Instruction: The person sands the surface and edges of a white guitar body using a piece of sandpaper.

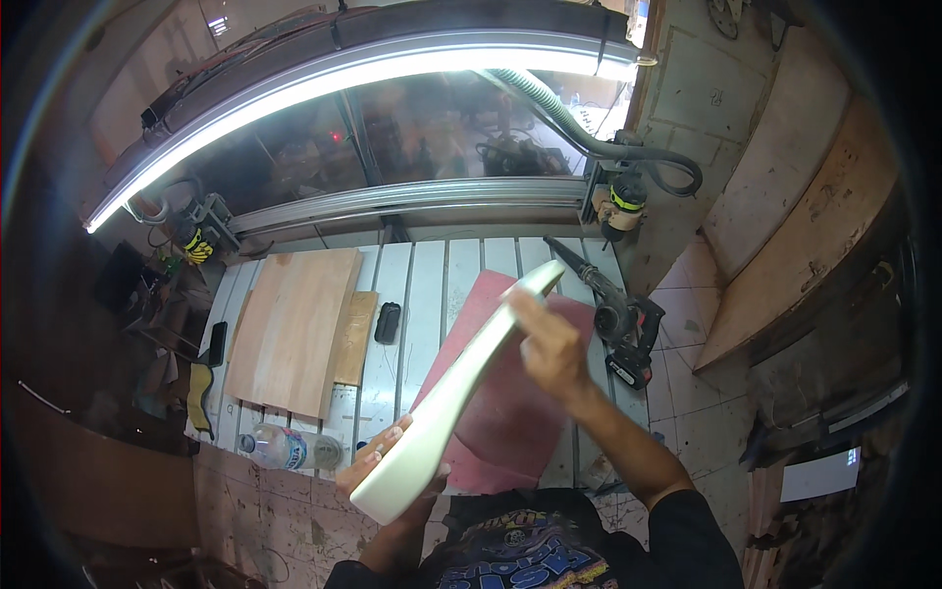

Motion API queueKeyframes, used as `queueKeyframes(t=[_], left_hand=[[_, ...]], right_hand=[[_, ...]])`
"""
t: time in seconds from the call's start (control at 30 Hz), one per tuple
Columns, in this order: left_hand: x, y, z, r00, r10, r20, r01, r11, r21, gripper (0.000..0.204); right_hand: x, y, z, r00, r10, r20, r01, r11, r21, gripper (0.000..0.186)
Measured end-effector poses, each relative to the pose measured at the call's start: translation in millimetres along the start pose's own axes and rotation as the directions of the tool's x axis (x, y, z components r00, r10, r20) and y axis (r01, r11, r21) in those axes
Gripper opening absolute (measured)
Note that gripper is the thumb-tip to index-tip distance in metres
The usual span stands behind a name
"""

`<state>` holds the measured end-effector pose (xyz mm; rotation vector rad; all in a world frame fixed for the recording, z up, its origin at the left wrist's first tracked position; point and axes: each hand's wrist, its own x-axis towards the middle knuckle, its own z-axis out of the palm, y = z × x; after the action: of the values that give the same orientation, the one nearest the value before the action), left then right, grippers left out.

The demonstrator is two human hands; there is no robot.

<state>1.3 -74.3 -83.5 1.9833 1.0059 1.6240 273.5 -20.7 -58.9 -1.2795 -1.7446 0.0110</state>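
Note:
A long, smooth, cream-coloured curved piece (pixel 422 447), broad at its near end and narrow at its far end, is held tilted above the table. My left hand (pixel 365 465) grips the broad end, fingers wrapped round its sides and underside. Close to the narrow end, my right hand (pixel 554 351) has its fingers curled against the piece. Something pale shows at those fingertips, but blur hides what it is. Beneath lies a pink-red sheet (pixel 505 432) on the white slatted table (pixel 422 280).
Wooden boards (pixel 294 329), a small dark case (pixel 389 322) and a clear plastic bottle (pixel 285 448) occupy the table's left part. A cordless blower (pixel 620 319) lies at the right edge. Behind run a metal rail (pixel 412 201), a hose (pixel 549 108) and a lit tube lamp (pixel 373 74).

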Motion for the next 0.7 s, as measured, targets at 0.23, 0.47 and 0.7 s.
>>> queueKeyframes(t=[0.23,0.47,0.7], left_hand=[[-10,-4,-3,0.997,0.046,-0.060,-0.045,0.999,0.014,0.072],[-3,-6,-1,0.939,0.176,-0.296,-0.148,0.982,0.115,0.075],[6,16,-5,0.957,0.234,-0.173,-0.200,0.961,0.192,0.068]], right_hand=[[-15,-66,-3,0.984,-0.030,0.177,-0.070,0.845,0.530,0.063],[-12,-125,-22,0.950,-0.092,0.299,-0.139,0.733,0.666,0.062],[-4,-1,-8,0.995,0.005,0.099,-0.013,0.996,0.086,0.061]])
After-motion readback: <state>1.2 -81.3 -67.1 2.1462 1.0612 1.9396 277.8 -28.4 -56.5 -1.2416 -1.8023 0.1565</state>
